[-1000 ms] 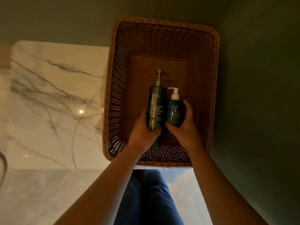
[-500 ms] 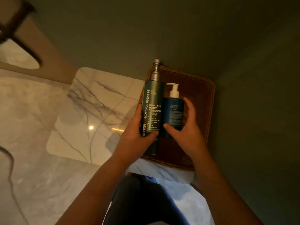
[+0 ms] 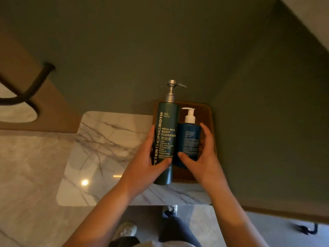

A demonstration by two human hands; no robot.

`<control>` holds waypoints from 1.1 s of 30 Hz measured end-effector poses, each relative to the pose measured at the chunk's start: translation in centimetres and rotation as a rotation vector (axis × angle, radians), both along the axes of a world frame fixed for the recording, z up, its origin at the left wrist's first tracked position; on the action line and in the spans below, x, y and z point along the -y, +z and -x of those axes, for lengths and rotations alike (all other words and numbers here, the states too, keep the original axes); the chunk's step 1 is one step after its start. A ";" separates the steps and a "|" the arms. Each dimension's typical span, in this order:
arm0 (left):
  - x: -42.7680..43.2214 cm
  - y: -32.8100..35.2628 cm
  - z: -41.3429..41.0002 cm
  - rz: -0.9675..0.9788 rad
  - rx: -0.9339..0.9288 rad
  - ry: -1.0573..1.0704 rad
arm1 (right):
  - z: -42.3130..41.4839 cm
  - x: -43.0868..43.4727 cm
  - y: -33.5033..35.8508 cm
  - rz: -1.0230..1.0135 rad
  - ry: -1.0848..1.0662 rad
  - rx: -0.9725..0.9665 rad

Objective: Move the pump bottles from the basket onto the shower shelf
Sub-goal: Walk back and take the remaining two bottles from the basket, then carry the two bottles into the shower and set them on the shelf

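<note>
**Both bottles held over the basket**

Head view: the left grip (image 3: 151, 163) wraps the tall pump bottle (image 3: 166, 139), thumb across its label. The right grip (image 3: 201, 157) curls round the short pump bottle (image 3: 189, 139). Both bottles are upright, pressed side by side, directly above the basket (image 3: 204, 106), which sits on the marble tabletop (image 3: 110, 148). Pairing them upright probably lets one trip serve and keeps the pumps unpressed. No shower shelf is identifiable.

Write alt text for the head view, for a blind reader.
Two hands hold two dark pump bottles side by side over a wicker basket: the left hand grips the tall bottle, the right hand the short white-pump bottle. The basket sits on a marble ledge.
</note>
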State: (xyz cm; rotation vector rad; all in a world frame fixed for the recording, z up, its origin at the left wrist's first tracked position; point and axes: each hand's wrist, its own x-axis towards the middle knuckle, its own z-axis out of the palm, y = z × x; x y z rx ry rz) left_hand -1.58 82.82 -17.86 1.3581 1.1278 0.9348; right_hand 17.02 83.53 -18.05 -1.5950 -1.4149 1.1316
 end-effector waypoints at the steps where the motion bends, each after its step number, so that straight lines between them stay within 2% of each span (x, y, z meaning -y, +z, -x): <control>1: 0.5 0.3 1.0 -0.005 -0.002 -0.029 | 0.9 0.8 0.5 -0.011 -0.027 0.013; 7: 3.8 2.0 6.5 -0.045 -0.041 -0.165 | 6.8 7.1 2.4 -0.078 -0.187 0.081; 12: 5.9 2.3 7.9 -0.044 -0.058 -0.320 | 9.2 13.0 3.3 -0.088 -0.325 0.117; 18: 9.8 3.4 4.8 -0.059 -0.015 -0.551 | 8.0 20.2 4.8 -0.072 -0.585 0.144; 25: 16.7 3.8 -1.0 -0.037 0.015 -0.865 | 6.1 31.5 5.4 -0.146 -0.899 0.189; 33: 32.8 3.4 -6.4 0.003 0.023 -1.221 | 7.6 50.8 5.8 -0.145 -1.292 0.204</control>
